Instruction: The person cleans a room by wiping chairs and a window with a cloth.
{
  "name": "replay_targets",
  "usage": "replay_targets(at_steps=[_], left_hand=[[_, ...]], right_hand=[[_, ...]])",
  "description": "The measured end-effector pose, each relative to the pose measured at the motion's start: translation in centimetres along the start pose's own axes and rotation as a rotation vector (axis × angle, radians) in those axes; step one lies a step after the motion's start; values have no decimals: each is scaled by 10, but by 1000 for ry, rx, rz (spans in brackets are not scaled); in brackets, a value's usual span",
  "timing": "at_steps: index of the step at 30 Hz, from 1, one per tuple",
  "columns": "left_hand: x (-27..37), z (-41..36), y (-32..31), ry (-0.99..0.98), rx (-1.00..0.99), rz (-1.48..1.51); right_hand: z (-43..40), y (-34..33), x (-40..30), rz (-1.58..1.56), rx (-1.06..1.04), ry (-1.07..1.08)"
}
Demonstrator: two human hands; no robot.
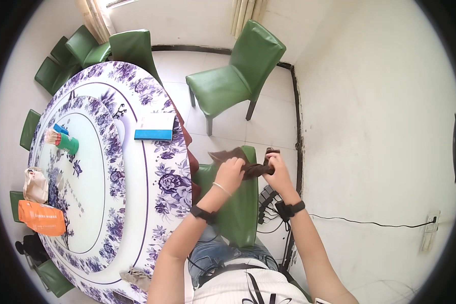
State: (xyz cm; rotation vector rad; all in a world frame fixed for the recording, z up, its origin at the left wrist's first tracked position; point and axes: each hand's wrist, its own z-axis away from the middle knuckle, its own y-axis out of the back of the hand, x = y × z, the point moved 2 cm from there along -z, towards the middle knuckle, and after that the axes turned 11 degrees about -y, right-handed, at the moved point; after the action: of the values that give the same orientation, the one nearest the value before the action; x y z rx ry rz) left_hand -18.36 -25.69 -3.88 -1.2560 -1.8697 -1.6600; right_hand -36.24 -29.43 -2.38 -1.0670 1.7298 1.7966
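A dark brown cloth (255,170) is stretched and twisted between my two hands. My left hand (230,174) grips one side of it, with a loose flap spreading beyond the fingers. The other end is bunched in my right hand (278,171), and a bit of it sticks up above the fingers. Both hands are above a green upholstered chair (237,212) directly before me, its back toward my body. Whether the cloth touches the chair cannot be made out.
Left stands a round flower-patterned table (136,205) with a turntable (87,182). It bears a white-and-blue box (155,127), a green toothpick holder (67,144), an orange pouch (41,217) and a grey cloth (136,278). Another green chair (222,86) stands ahead; power adapters with cables (268,199) lie right.
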Motion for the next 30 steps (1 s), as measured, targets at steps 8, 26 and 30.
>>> replay_targets(at_steps=[8, 26, 30], left_hand=[[0, 84, -69, 157, -527, 50], [23, 80, -73, 9, -158, -43], [51, 110, -74, 21, -482, 74]], right_hand=[[100, -34, 50, 49, -653, -289], [111, -36, 32, -185, -348, -222], [156, -43, 44, -376, -429, -326]])
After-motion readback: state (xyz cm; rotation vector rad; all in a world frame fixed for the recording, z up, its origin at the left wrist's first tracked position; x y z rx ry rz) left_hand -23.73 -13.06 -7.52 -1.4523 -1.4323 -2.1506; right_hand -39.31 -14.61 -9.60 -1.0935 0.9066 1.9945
